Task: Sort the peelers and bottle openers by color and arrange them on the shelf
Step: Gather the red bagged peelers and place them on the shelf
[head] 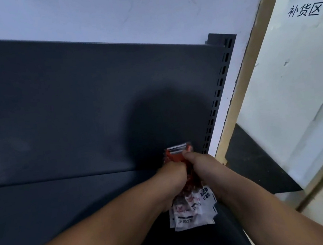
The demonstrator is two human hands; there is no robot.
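A bundle of red peelers (177, 154) in clear packs with white printed cards (189, 210) is held upright between both hands, over the right end of the dark grey shelf board (68, 197). My left hand (170, 179) grips the bundle from the left. My right hand (201, 166) grips it from the right, thumb near the metal blades at the top. The middle of the bundle is hidden by my fingers.
The dark back panel (72, 102) rises behind the shelf. A slotted upright post (219, 93) stands at its right end. Beyond the post are a white wall, a tan door frame (240, 92) and a white panel with black characters (304, 10).
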